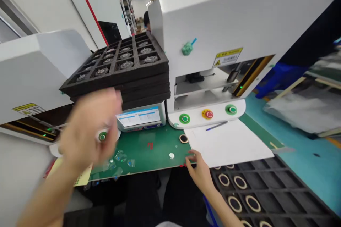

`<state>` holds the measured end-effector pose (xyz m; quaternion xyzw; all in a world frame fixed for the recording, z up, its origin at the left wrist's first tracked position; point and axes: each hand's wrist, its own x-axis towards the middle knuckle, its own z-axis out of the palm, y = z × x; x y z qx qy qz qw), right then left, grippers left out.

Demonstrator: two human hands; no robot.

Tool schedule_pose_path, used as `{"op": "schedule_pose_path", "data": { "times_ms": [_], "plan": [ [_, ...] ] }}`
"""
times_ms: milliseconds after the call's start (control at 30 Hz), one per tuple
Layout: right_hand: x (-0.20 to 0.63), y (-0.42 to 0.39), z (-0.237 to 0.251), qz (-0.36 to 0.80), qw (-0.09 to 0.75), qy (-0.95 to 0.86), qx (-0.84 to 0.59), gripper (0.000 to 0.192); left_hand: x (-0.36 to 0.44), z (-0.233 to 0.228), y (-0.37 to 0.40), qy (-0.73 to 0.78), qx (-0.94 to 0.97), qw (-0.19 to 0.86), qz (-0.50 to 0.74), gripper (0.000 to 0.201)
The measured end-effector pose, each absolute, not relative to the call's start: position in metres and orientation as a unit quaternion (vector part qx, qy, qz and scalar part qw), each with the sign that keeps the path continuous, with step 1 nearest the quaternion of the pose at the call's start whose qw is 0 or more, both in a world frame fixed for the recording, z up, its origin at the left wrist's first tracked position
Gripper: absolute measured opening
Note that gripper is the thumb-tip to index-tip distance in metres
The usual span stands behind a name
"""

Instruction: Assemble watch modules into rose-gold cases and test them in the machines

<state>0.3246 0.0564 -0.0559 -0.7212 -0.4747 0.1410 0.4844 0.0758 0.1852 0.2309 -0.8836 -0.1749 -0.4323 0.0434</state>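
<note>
My left hand [87,131] is smeared by motion in front of the stack of black foam trays [125,94]. Its fingers look curled, but what they hold, if anything, cannot be made out. In the top tray's compartments sit several round dark parts with metallic coils [126,64]. By the front edge of the green mat [157,149], my right hand [198,170] has its thumb and fingers apart, with nothing visible between them. Just beyond it lie a small white disc [172,156] and a ring-shaped part [183,138] with a dark centre.
A white press machine [213,17] with green buttons and a red stop button [209,114] stands ahead. Beside it is a small screen [141,117]. White paper [226,142] bears a pen [217,126]. Clear plastic bits [121,156] lie left; another compartment tray [277,184] is lower right.
</note>
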Motion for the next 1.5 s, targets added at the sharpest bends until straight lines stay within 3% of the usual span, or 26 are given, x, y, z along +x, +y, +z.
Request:
{"op": "schedule_pose_path", "data": {
  "times_ms": [100, 167, 267, 433, 567, 767, 900, 1033, 1267, 1433, 1500],
  "plan": [
    [0.325, 0.091, -0.071, 0.128, 0.490, -0.449, -0.736, 0.036, 0.053, 0.170, 0.137, -0.087, -0.945, 0.110, -0.297, 0.022],
    [0.324, 0.111, -0.070, 0.116, 0.495, -0.430, -0.746, 0.034, 0.039, 0.122, 0.116, -0.210, -0.925, 0.091, -0.303, 0.027],
    [0.322, 0.131, -0.061, 0.109, 0.500, -0.401, -0.760, 0.036, 0.024, 0.072, 0.098, -0.265, -0.908, 0.064, -0.319, 0.026],
    [0.321, 0.143, -0.045, 0.157, 0.537, -0.343, -0.755, 0.038, 0.014, 0.057, 0.084, -0.394, -0.786, -0.278, -0.388, 0.019],
    [0.315, 0.130, -0.023, 0.247, 0.608, -0.310, -0.688, 0.037, 0.036, 0.060, 0.087, -0.412, -0.730, -0.435, -0.330, 0.012],
    [0.261, 0.059, 0.045, 0.392, 0.717, -0.336, -0.467, 0.055, 0.099, 0.064, 0.083, -0.334, -0.541, -0.722, -0.274, 0.061],
    [0.233, 0.025, 0.078, 0.432, 0.737, -0.360, -0.375, 0.049, 0.119, 0.077, 0.071, -0.287, -0.408, -0.809, -0.313, 0.060],
    [0.228, 0.016, 0.088, 0.441, 0.742, -0.398, -0.312, 0.046, 0.118, 0.091, 0.061, -0.266, -0.339, -0.842, -0.323, 0.049],
    [0.242, 0.010, 0.099, 0.411, 0.711, -0.471, -0.320, 0.038, 0.110, 0.111, 0.053, -0.263, -0.356, -0.823, -0.357, 0.036],
    [0.255, 0.002, 0.110, 0.222, 0.683, -0.533, -0.447, 0.003, 0.099, 0.124, 0.050, -0.304, -0.574, -0.631, -0.425, 0.016],
    [0.256, 0.000, 0.113, 0.174, 0.663, -0.555, -0.471, 0.006, 0.096, 0.126, 0.050, -0.313, -0.643, -0.541, -0.444, 0.014]
  ]
}}
